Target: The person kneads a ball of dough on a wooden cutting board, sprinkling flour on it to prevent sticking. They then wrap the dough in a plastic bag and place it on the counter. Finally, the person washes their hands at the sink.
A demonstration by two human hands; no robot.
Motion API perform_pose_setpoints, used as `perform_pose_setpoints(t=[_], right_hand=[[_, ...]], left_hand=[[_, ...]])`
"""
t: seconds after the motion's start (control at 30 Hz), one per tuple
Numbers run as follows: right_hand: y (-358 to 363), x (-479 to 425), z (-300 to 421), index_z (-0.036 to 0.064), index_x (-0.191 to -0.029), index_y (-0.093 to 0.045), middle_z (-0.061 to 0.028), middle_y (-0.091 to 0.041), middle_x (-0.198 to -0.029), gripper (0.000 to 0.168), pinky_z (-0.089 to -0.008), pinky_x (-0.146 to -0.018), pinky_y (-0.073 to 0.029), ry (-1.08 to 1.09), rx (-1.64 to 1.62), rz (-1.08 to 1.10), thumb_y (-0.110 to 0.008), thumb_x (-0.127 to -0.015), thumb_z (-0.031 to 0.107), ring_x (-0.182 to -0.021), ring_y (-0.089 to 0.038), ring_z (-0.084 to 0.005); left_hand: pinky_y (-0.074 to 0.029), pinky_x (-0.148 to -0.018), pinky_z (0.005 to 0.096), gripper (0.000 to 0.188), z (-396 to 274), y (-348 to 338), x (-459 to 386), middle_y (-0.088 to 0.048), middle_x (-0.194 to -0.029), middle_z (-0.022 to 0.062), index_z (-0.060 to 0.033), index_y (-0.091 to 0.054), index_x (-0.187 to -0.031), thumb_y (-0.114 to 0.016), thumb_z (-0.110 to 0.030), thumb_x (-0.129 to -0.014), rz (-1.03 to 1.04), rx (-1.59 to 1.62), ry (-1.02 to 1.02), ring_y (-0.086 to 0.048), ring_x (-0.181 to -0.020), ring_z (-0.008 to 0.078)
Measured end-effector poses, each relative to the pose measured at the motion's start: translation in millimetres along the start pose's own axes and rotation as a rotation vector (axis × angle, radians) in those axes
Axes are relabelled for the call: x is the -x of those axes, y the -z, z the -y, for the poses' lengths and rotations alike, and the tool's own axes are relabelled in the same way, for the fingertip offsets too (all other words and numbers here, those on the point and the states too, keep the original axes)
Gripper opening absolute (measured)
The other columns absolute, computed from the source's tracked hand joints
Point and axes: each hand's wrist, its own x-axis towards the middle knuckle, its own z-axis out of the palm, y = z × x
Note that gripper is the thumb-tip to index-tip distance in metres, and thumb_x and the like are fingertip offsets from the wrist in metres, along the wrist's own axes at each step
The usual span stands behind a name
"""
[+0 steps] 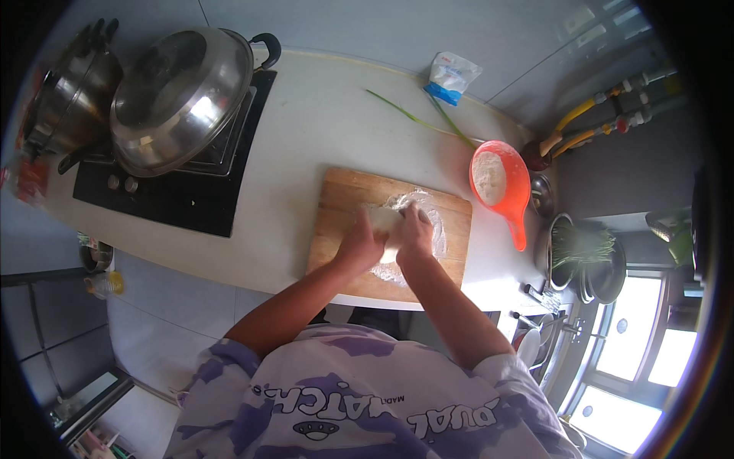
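A lump of pale dough point(386, 220) is gripped between my two hands over a wooden cutting board point(338, 201). My left hand point(363, 244) holds its left side, and my right hand point(416, 230) has the right side, fingers curled over the top. Loose white flour point(437, 221) is spread on the board around and beyond the dough. Part of the dough's underside is hidden by my hands, so I cannot tell how much of it touches the board.
Right of the board, a red plastic ladle point(519, 192) holds flour. Behind lie green scallion stalks point(401, 109) and a plastic packet point(453, 74). A lidded wok point(178, 103) sits on the gas stove point(212, 201) at left. A bowl of green vegetables point(582, 249) stands far right.
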Motion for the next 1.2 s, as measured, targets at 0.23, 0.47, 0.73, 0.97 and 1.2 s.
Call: perform_pose_setpoints(t=[0.23,0.47,0.73,0.97,1.2], right_hand=[[25,4,-51,0.001,-0.08,-0.055,-0.0153,-0.056,-0.081,0.017,-0.0436,-0.071,-0.041,0.738,0.589,-0.177,-0.046,-0.084,0.014,-0.077,-0.051,-0.0347],[-25,-27,-4,0.0,-0.077,-0.053,-0.0205,-0.058,-0.085,0.027,-0.0465,-0.076,-0.041,0.769,0.775,-0.151,-0.044,-0.088,0.024,-0.084,-0.053,-0.0396],[7,9,4,0.0,-0.083,-0.06,-0.014,-0.062,-0.082,0.032,-0.0357,-0.069,-0.045,0.041,0.048,0.056,-0.048,-0.089,0.029,-0.075,-0.056,-0.0224],[15,0,-38,0.002,-0.078,-0.055,-0.0141,-0.054,-0.072,0.013,-0.0408,-0.068,-0.043,1.356,0.932,-0.188,-0.051,-0.081,0.013,-0.072,-0.051,-0.0312],[-32,-30,12,0.001,-0.078,-0.054,-0.0187,-0.057,-0.077,0.028,-0.0467,-0.069,-0.042,0.616,0.765,-0.13,-0.046,-0.088,0.026,-0.073,-0.053,-0.0393]], left_hand=[[-0.042,-0.073,0.0504,0.059,22,-16,48,-0.045,-0.099,0.0318,0.004,-0.031,-0.127,-0.052,0.003,-0.072,-0.014,-0.411,-0.431,-0.049,-0.086,0.0451],[-0.05,-0.072,0.0417,0.064,16,-3,13,-0.045,-0.113,0.0239,0.0024,-0.025,-0.128,-0.062,-0.024,-0.083,-0.03,0.349,0.054,-0.053,-0.099,0.0326],[-0.048,-0.065,0.0428,0.044,11,-1,10,-0.049,-0.1,0.0248,-0.002,-0.037,-0.117,-0.056,-0.008,-0.078,0.012,-0.062,-0.062,-0.055,-0.087,0.0351],[-0.042,-0.079,0.0479,0.058,24,-14,40,-0.043,-0.108,0.0349,0.0028,-0.03,-0.128,-0.046,0.007,-0.073,-0.04,-0.397,-0.388,-0.046,-0.098,0.0474],[-0.051,-0.063,0.0383,0.061,4,-2,1,-0.047,-0.113,0.0155,-0.0002,-0.025,-0.128,-0.058,-0.031,-0.087,0.075,0.647,0.274,-0.054,-0.096,0.0236]])
